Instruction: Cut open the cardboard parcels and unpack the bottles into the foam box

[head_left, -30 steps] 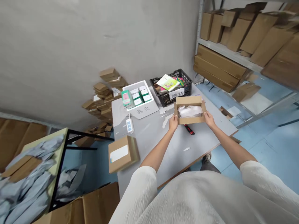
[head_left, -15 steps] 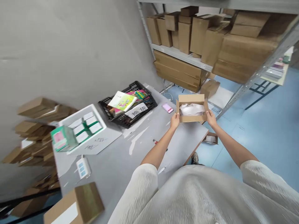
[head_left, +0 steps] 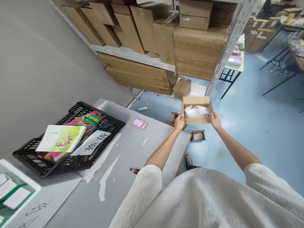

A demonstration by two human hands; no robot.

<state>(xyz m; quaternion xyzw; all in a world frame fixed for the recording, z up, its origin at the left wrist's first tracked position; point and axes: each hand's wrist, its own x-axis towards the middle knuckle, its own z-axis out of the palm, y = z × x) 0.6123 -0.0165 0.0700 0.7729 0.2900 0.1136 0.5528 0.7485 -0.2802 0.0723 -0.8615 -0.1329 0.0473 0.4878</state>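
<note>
Between both hands is a small open cardboard box (head_left: 197,120), its flaps raised. White crumpled paper (head_left: 196,111) fills the inside; whatever may lie under it is hidden. My left hand (head_left: 180,122) grips the box's left end, thumb on the near side. At the right end, my right hand (head_left: 215,120) clasps it the same way. The box is held in the air past the table's right edge, over the blue floor. Below it on the floor stands another open box (head_left: 198,136) with white paper in it. One more open box (head_left: 173,118) is partly hidden behind my left hand.
The grey table (head_left: 152,148) carries a black crate (head_left: 85,163) of books, a blurred pink phone-like item (head_left: 139,123), a red-and-black tool (head_left: 134,170) and a white bin (head_left: 38,186). A metal shelf (head_left: 133,57) of cardboard boxes rises ahead. A side table (head_left: 240,66) stands beyond.
My view has swung to the right, so the crate and table slide left and more floor shows. The box stays in both hands, now out over the floor beside the table.
</note>
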